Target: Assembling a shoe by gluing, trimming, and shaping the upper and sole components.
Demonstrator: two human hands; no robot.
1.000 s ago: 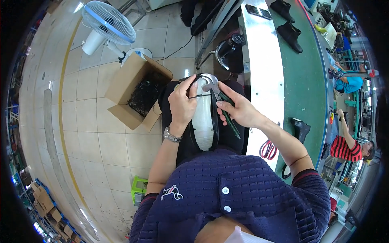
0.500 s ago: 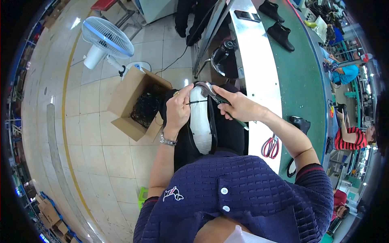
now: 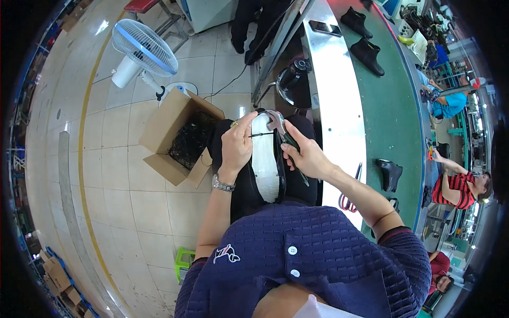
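A black shoe upper on a last lies upside down on my lap, its white bottom point(image 3: 265, 169) facing up and its black edge folded around it. My left hand point(image 3: 236, 149) is closed on the shoe's left side near the far end, fingertips at the rim. A short dark strip or cord crosses the white bottom beside those fingers. My right hand point(image 3: 307, 155) is wrapped around the dark green handles of a pair of pincers point(image 3: 275, 121). The metal head of the pincers rests at the shoe's far end; whether its jaws grip the edge I cannot tell.
At my right runs a metal ledge point(image 3: 342, 122) with red-handled scissors point(image 3: 347, 203) and a phone point(image 3: 324, 28). Beyond it, a green conveyor belt point(image 3: 389, 114) carries black boots point(image 3: 367, 55). An open carton point(image 3: 159, 127) and a fan point(image 3: 143, 49) stand left. Co-workers sit across the belt.
My right hand and the pincers have turned and shifted slightly, with the handles drawn closer to the shoe. Boots on the belt have moved nearer. A co-worker in stripes has stretched out an arm.
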